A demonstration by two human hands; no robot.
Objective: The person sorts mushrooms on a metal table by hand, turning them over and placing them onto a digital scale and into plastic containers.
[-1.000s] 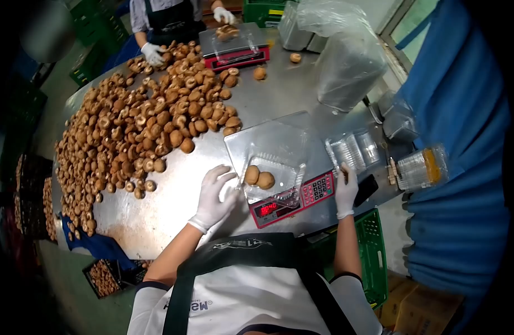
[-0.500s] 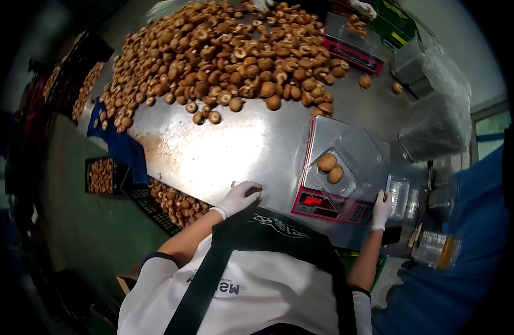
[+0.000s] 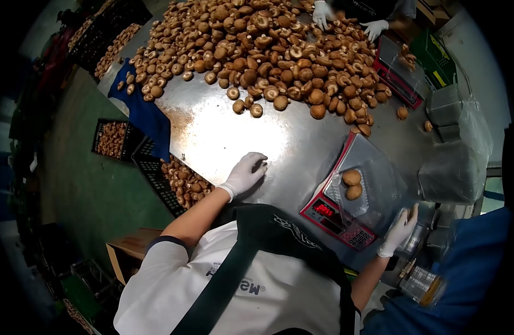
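Note:
My left hand [image 3: 246, 174], in a white glove, hovers at or rests on the metal table near its front edge. Its fingers are loosely bent and apart, with nothing in them. To the right of the red digital scale [image 3: 346, 226] is my right hand [image 3: 399, 230], also gloved, fingers apart and holding nothing visible. It is close to the clear plastic around the scale; whether it touches is unclear. On the scale sits a clear plastic tray [image 3: 364, 211] with two brown mushrooms [image 3: 353, 185]. The red display is lit.
A big heap of mushrooms [image 3: 257, 53] covers the far table [image 3: 212, 134]. Across it, another person's gloved hands [image 3: 374, 29] are beside a second scale [image 3: 399, 78]. Stacked clear trays [image 3: 450, 176] stand at right. A black crate [image 3: 151, 170] of mushrooms is at left.
The view has shifted, so the table appears turned. My right hand has opened and moved slightly away from the scale. The display reading has changed, and the other person's hands show more fully.

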